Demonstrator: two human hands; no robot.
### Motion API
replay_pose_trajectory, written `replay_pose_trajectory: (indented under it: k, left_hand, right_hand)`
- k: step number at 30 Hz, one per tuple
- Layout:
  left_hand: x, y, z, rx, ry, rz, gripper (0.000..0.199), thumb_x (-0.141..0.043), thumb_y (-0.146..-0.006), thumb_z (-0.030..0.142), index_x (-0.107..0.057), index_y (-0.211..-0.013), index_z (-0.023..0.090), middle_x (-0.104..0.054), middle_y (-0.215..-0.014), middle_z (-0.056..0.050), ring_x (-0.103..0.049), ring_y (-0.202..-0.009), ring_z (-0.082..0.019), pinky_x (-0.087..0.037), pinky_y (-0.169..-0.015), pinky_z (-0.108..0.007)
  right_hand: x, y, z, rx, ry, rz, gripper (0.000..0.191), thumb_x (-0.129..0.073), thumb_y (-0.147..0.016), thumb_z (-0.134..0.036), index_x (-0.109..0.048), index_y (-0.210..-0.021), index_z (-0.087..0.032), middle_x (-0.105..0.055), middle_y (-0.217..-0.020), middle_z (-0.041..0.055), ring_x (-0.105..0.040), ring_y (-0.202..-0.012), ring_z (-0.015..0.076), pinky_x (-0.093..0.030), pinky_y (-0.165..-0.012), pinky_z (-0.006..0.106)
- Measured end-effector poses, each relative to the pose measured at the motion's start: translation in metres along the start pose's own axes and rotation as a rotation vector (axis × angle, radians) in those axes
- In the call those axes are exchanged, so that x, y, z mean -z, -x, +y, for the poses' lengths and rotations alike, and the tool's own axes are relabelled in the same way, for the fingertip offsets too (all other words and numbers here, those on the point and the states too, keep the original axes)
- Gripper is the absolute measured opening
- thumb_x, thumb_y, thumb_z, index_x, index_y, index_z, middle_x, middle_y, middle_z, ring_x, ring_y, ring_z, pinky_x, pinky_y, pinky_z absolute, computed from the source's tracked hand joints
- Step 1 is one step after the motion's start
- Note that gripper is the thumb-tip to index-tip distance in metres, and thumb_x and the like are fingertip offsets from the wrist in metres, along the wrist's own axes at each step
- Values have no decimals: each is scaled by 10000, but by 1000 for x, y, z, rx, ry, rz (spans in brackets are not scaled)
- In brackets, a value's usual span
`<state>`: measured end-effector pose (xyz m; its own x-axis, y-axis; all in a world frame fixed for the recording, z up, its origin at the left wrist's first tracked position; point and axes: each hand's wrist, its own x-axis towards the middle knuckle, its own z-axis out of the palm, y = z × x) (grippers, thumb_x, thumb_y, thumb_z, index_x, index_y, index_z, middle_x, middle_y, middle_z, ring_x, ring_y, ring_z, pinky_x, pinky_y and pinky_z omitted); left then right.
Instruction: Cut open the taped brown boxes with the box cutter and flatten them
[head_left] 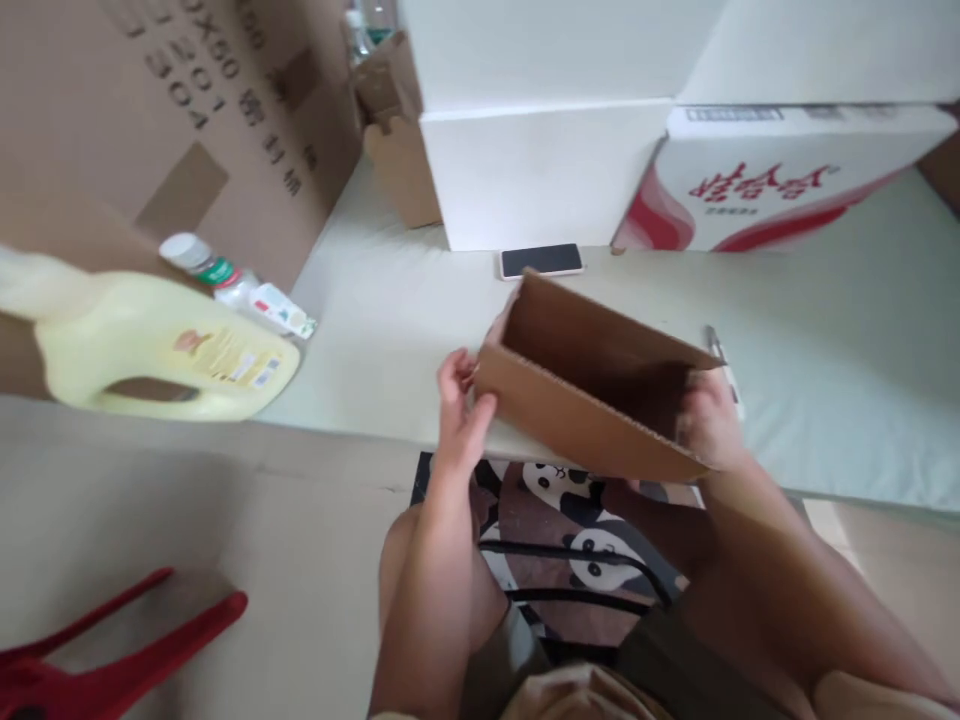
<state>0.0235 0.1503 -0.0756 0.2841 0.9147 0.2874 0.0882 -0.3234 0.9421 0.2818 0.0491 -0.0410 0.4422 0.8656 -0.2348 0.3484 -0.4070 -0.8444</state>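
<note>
Between my two hands is a brown cardboard box [592, 395], tilted, its open top facing up toward me and its inside dark. My left hand [463, 405] grips the box's left end, thumb and fingers bent around the edge. At the right end, my right hand [709, 415] holds the box wall with its fingers partly inside; motion blurs them. Just past the right hand lies a slim pen-like object [724, 365], partly covered by that hand. A phone [541, 261] with a dark screen rests beyond the box.
White cartons [547, 180] stand at the back, one with red lettering [765, 190]. On the left are a large brown carton [247, 120], a pale yellow jug [172, 345] and a clear bottle [217, 275]. Red handles [142, 655] show at lower left. A panda-print bag [555, 560] sits below.
</note>
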Motion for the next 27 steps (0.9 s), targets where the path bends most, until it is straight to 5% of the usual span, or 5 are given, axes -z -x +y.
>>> replay_pose_trajectory:
  k: [6,12,21,24,27]
  left_hand:
    - [3,16,-13,-22,-42,-151,848,-643,-882,591,-194,-1569,377,-376,-1605,-76,-371,-1494,-279,-352,-1214,-411]
    - [-12,34,-27,-15,105,5,829,-785,-771,552,-419,-1490,363,-605,-1413,-62,-605,-1279,-234,-451,-1106,-332]
    - [-30,12,33,-175,158,68,683,-795,-720,604,-618,-1308,306,-620,-1395,-77,-552,-1350,-287,-447,-1127,-408]
    - [-36,-8,50,-243,65,9,714,-775,-732,633,-638,-1317,247,-603,-1423,-119,-535,-1370,-330,-435,-1143,-461]
    - [-44,-24,51,-252,-20,-118,460,-730,-801,599,-767,-988,180,-732,-1157,-128,-641,-1232,-332,-499,-1066,-479]
  right_hand:
    - [18,1,-2,156,-359,-33,305,-652,-811,-500,-671,-1023,-281,-722,-1014,55,-676,-977,253,-562,-841,391]
    - [37,0,17,294,-456,-14,239,-648,-857,-395,-697,-1040,-249,-729,-995,43,-682,-963,231,-556,-848,391]
    - [47,-10,21,361,-493,-57,190,-634,-878,-374,-710,-975,-229,-737,-977,37,-690,-945,226,-564,-861,402]
    - [54,-13,23,329,-540,-26,199,-679,-848,-394,-707,-950,-227,-743,-944,30,-697,-908,222,-571,-841,394]
    - [55,-14,25,280,-606,30,190,-713,-828,-389,-709,-940,-236,-731,-874,9,-691,-816,196,-572,-776,363]
